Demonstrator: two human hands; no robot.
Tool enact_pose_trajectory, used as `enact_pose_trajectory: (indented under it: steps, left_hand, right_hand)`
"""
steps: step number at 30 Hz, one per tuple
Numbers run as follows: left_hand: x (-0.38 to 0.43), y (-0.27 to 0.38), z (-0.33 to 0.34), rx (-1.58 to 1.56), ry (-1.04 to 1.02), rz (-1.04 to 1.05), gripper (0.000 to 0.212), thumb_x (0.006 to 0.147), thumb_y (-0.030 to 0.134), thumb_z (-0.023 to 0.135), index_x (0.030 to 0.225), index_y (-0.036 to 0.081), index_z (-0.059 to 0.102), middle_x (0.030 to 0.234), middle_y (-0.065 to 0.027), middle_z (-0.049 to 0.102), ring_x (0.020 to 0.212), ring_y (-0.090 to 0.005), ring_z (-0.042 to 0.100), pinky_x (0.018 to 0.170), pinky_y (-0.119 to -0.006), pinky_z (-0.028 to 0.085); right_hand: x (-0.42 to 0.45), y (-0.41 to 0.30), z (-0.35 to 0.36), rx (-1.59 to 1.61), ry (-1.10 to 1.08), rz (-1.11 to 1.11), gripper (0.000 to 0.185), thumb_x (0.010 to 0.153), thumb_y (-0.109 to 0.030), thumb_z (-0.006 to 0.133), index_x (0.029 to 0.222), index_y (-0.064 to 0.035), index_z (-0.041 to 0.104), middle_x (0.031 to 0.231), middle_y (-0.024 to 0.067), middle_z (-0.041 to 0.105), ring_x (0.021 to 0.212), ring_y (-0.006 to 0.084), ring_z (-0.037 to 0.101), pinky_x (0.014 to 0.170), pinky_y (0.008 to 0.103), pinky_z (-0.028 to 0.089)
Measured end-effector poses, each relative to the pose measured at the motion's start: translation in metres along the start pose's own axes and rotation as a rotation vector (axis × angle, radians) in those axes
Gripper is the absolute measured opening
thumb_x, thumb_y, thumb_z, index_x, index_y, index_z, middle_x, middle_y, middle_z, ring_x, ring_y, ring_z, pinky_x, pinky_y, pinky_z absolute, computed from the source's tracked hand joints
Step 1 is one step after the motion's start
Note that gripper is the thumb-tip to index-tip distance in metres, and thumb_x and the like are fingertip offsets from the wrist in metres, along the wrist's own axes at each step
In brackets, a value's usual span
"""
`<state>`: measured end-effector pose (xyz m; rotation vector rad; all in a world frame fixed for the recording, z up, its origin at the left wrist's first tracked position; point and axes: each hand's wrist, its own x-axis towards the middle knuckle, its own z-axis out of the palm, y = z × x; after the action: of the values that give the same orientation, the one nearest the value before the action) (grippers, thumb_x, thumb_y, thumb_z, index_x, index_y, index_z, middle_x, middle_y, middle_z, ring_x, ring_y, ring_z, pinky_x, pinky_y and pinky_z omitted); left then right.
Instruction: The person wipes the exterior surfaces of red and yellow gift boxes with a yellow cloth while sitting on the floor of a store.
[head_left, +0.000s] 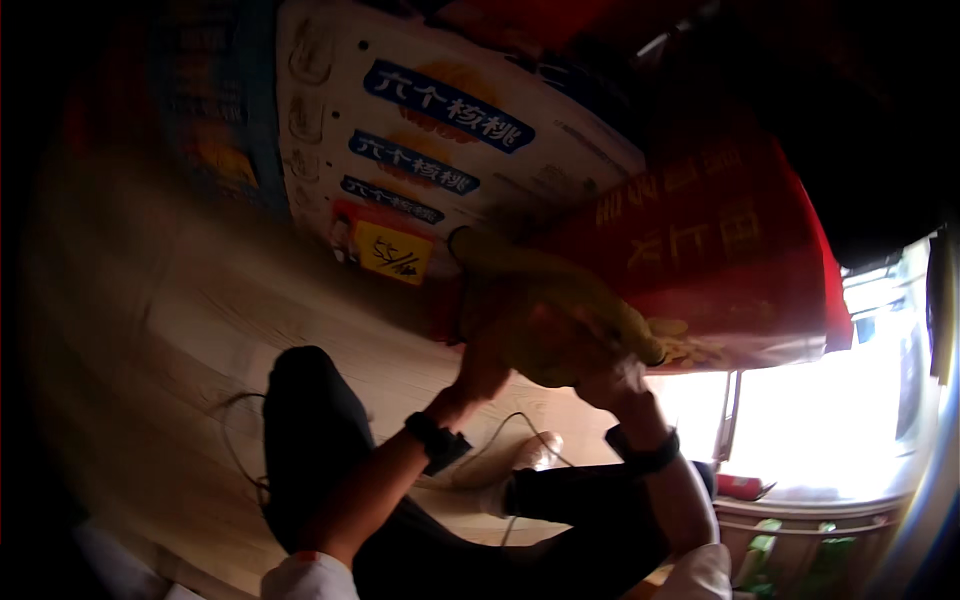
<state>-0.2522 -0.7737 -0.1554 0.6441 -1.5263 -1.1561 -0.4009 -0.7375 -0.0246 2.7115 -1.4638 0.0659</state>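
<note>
Both hands meet in dim light in front of the stacked cartons. My left hand (487, 360) holds a yellowish cloth item (559, 289), possibly a work glove with dark-edged cuffs. On the right side of the same item, my right hand (615, 379) grips its lower part. Shadow hides most of the fingers. Just behind the hands are a white printed carton (465, 180) with blue bands and a large red printed package (720, 277). A yellow tag (394, 251) with handwriting is on the white carton's lower part.
A blue printed carton (217, 112) stands at the upper left. Pale wood-grain floor (217, 322) lies below, with a thin cord (495, 435) near my legs. At the right are a bright glazed opening (810, 420), a small red object (739, 486) and a slatted rack (802, 532).
</note>
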Motion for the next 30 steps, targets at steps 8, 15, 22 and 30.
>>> enact_pose_trajectory:
  steps: [8, 15, 22, 30]
  left_hand:
    - [0.079, 0.124, 0.026, -0.009, 0.004, 0.372, 0.056, 0.085, 0.006, 0.061, 0.137, 0.014, 0.044, 0.144, -0.0201, 0.032, 0.134, -0.0366, 0.031, 0.108, -0.048, 0.031]
    - [-0.002, 0.013, 0.023, 0.182, 0.155, 0.268, 0.039, 0.078, 0.011, 0.067, 0.116, 0.011, 0.063, 0.117, -0.0158, 0.056, 0.110, -0.0364, 0.052, 0.098, -0.047, 0.038]
    - [0.021, 0.052, 0.028, 0.123, 0.078, 0.300, 0.056, 0.074, 0.006, 0.065, 0.129, 0.011, 0.054, 0.134, -0.0170, 0.042, 0.123, -0.0426, 0.038, 0.102, -0.055, 0.032]
    - [0.020, 0.012, 0.037, -0.160, 0.313, 0.062, 0.041, 0.087, 0.021, 0.057, 0.125, 0.004, 0.053, 0.126, -0.0195, 0.053, 0.118, -0.0376, 0.049, 0.101, -0.046, 0.037]
  right_hand:
    - [-0.035, 0.002, -0.097, -0.257, 0.434, 0.346, 0.041, 0.082, -0.011, 0.055, 0.118, 0.0076, 0.056, 0.124, 0.0282, 0.055, 0.113, 0.0423, 0.054, 0.102, 0.0497, 0.037]
    - [-0.032, 0.003, -0.013, -0.198, 0.241, 0.017, 0.042, 0.053, -0.010, 0.061, 0.093, -0.0107, 0.071, 0.098, 0.0051, 0.068, 0.100, 0.0259, 0.062, 0.091, 0.0465, 0.044]
    - [-0.035, 0.010, -0.056, -0.283, 0.312, -0.001, 0.047, 0.071, -0.020, 0.064, 0.115, -0.0034, 0.064, 0.116, 0.0152, 0.062, 0.112, 0.0340, 0.056, 0.100, 0.0510, 0.037]
    - [-0.025, 0.015, -0.019, -0.262, 0.146, 0.056, 0.043, 0.075, -0.014, 0.060, 0.117, -0.0070, 0.064, 0.125, 0.0098, 0.060, 0.110, 0.0289, 0.058, 0.096, 0.0435, 0.043]
